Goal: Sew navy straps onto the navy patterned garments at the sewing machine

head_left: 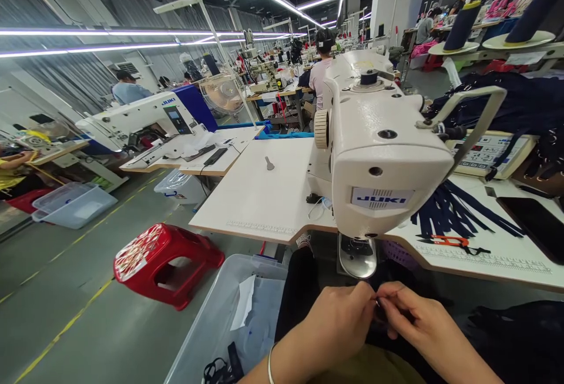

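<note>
My left hand (332,320) and my right hand (416,312) meet at the fingertips just below the front of a white JUKI sewing machine (390,143). Both are closed in a pinch. Something small and dark, with a slight glint, sits between the fingertips, too hidden to name. A rounded metal plate (359,259) on the machine's lower arm is right above my hands. Dark cloth (517,340) lies at my lower right. On the machine table, navy strips (456,208) are bunched near orange-handled thread snips (449,241).
Left of my legs stands a clear plastic bin (207,319), beside a red stool (165,263). A phone (535,228) lies at the table's right, near a control box (493,152). A flat grey piece (269,164) rests on the white tabletop (247,196). Other people work farther back.
</note>
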{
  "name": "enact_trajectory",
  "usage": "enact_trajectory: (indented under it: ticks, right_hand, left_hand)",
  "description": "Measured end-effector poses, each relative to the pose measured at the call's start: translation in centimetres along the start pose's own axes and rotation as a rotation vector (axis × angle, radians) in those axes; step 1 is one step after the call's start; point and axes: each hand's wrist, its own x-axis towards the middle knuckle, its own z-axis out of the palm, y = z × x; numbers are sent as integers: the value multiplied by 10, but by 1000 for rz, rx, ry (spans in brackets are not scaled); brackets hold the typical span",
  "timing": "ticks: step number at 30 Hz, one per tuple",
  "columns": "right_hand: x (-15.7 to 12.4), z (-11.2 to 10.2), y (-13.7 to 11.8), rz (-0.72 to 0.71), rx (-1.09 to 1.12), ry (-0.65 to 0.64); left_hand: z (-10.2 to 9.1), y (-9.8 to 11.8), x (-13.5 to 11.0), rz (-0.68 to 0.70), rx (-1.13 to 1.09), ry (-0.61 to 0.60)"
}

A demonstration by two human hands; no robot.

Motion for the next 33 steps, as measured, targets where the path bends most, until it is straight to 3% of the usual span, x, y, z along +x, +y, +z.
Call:
enact_trajectory:
  ticks: [5,11,14,17,20,24,27,29,31,33]
  right_hand:
    - [-2,5,-10,119,14,187]
    - [1,0,-15,193,225,-20]
    - [2,-5,-17,182,239,-3]
    - [1,-14,-17,107,110,102]
    - [1,-24,-15,-5,-81,97]
    - [8,-31,-12,-266,-201,114]
    - [11,-29,-8,-469,-327,367]
    - [8,-25,-1,-473,-329,516]
    - [3,-18,7,-386,-234,440]
    - [-1,-8,16,-296,-101,225]
  left_hand:
    - [-2,2,0,6,-161,-59]
    - [-8,-2,-3,161,-381,20]
    - [-5,-2,-4,204,-424,45]
    - [0,-4,-4,116,-428,123]
    - [4,-6,-2,16,-529,176]
    - [3,-4,1,-167,-733,184]
    - [2,-1,4,-289,-898,212]
    - [1,0,5,-333,-977,244]
    - [1,0,7,-377,-1013,267]
    - [1,1,8,-403,-1042,266]
